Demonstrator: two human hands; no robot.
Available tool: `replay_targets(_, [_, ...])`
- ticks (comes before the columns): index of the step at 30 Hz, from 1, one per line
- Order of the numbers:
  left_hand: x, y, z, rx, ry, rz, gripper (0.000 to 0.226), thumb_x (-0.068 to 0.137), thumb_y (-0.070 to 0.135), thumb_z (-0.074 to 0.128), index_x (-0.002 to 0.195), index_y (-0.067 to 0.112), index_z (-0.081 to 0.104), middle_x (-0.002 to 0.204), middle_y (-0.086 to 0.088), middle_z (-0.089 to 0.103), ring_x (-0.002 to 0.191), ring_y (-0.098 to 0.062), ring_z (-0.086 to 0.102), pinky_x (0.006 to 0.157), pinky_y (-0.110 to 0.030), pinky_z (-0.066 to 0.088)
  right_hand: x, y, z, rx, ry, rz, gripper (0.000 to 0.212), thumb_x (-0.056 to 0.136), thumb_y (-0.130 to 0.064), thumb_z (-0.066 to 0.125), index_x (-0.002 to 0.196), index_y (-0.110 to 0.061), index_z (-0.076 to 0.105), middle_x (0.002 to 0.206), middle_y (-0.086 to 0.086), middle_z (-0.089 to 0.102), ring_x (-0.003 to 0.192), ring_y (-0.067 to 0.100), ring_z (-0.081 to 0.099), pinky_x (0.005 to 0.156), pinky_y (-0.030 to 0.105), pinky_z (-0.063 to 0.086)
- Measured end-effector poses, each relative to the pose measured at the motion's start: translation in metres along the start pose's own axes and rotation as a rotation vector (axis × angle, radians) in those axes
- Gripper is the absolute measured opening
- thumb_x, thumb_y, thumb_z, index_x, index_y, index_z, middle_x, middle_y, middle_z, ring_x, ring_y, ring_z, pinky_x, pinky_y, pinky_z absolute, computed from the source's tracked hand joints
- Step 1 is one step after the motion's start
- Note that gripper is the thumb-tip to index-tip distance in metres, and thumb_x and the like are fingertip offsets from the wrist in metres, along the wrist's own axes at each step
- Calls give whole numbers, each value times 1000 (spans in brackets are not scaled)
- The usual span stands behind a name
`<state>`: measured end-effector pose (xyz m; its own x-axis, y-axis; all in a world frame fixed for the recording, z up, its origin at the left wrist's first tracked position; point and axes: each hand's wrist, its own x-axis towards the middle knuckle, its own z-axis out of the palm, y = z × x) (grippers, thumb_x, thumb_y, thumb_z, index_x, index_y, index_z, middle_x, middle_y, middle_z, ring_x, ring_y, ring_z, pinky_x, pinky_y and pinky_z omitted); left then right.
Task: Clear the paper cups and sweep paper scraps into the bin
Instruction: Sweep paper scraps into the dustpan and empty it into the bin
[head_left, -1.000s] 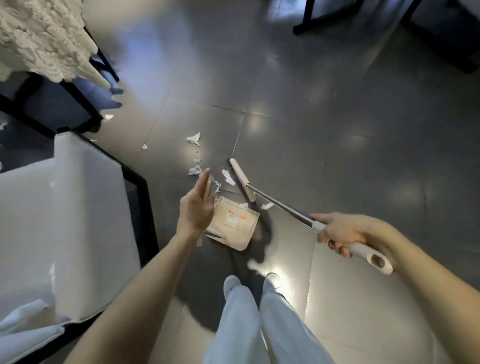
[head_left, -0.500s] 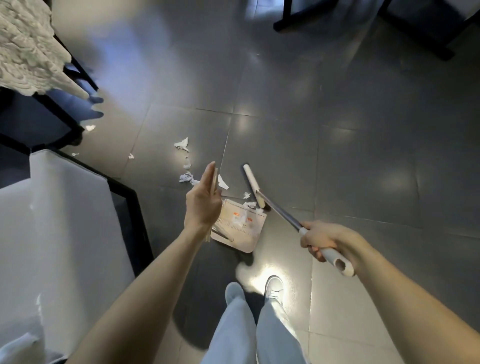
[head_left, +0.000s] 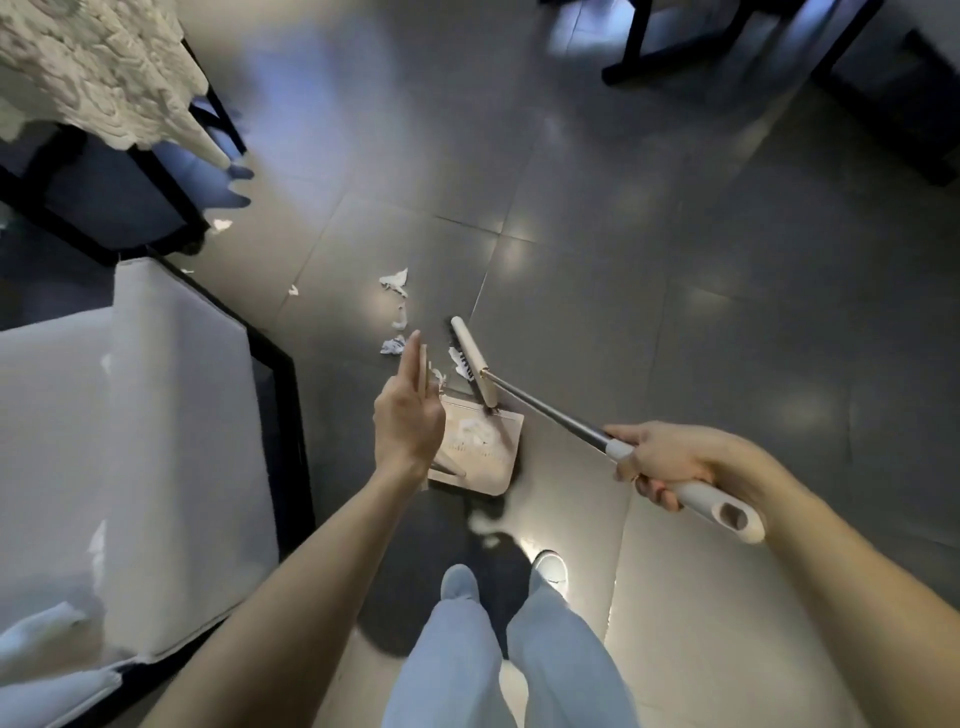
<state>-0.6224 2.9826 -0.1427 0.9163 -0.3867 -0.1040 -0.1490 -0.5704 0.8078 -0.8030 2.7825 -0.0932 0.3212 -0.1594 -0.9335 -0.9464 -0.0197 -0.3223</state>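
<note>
Torn white paper scraps (head_left: 393, 282) lie scattered — some against the broom (head_left: 545, 411) head, just beyond the beige dustpan (head_left: 483, 457).

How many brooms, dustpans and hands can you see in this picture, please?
Broom: 1
Dustpan: 1
Hands: 2 (left hand, right hand)
Total: 4

A dustpan (head_left: 480, 449) is sitting on the floor (head_left: 675, 260) just ahead of the person's feet (head_left: 460, 579). The left hand (head_left: 408, 415) is resting against its upright handle (head_left: 423, 364), at the pan's left side. The right hand (head_left: 660, 457), further right, is gripping a broom (head_left: 545, 410) whose head (head_left: 470, 358) is reaching the pan's far edge. Paper scraps (head_left: 394, 283) are lying beyond, to the left of that head. A chair (head_left: 171, 441) is standing at the far left.
</note>
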Motion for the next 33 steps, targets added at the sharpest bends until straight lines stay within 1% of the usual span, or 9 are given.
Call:
replay_targets(4, [3,0,-2,12,100,-76,67,91,2,54,149,27,33,121,-16,63,108,-30,59,90,-22,36,20,-39,-21,-162,58,-72,68,92,0,49,148,-33,29,42,0,48,29,9,40,34,18,38])
replay_targets(8, [13,4,2,-16,178,-178,68,91,3,57,149,28,32,121,-12,63,102,-29,62,97,-40,48,51,-71,-36,-410,97,-158,60,88,-1,46,143,-23,37,59,7,53,29,11,45,36,19,41])
replay_targets(11, [30,9,10,-21,284,-228,66,90,5,58,148,29,36,125,0,61,101,-16,59,94,-19,41,81,-97,-53,-557,97,-192,58,86,-3,42,141,-22,38,68,8,57,36,13,50,40,23,45])
replay_targets(13, [44,14,16,-38,318,-256,65,90,6,59,146,31,38,112,9,58,94,-9,56,86,-13,38,95,-108,-60,-606,54,-201,55,87,-5,43,140,-19,39,68,7,56,41,15,50,43,25,47])
replay_targets(15, [57,20,22,-43,344,-290,65,91,7,60,146,34,38,107,11,55,89,-8,56,85,-20,42,101,-110,-65,-598,-15,-206,50,87,-8,44,136,-17,43,63,5,54,42,15,49,45,26,45])
replay_targets(18, [73,31,29,-20,391,-314,64,91,8,60,146,33,39,122,3,61,95,-10,56,91,-26,43,101,-106,-79,-475,-141,-158,45,88,-6,48,131,-19,47,59,4,47,37,11,43,39,22,39])
replay_targets(21, [78,38,34,-15,398,-345,63,92,9,59,146,35,38,110,3,60,87,-13,59,85,-29,47,91,-108,-101,-396,-189,-126,49,89,-4,49,133,-25,47,58,3,44,39,8,39,38,18,36])
replay_targets(24, [77,40,35,-36,417,-387,63,94,10,58,146,38,36,103,6,56,78,-3,55,76,-24,43,82,-122,-122,-410,-192,-141,52,89,-6,51,134,-31,44,61,4,45,46,11,41,42,21,36])
replay_targets(33, [93,37,25,12,445,-410,65,93,9,58,148,33,34,108,-5,62,87,-19,58,83,-33,48,89,-207,-146,-547,-108,-262,45,91,-4,50,133,-21,49,62,7,45,44,13,41,42,22,39])
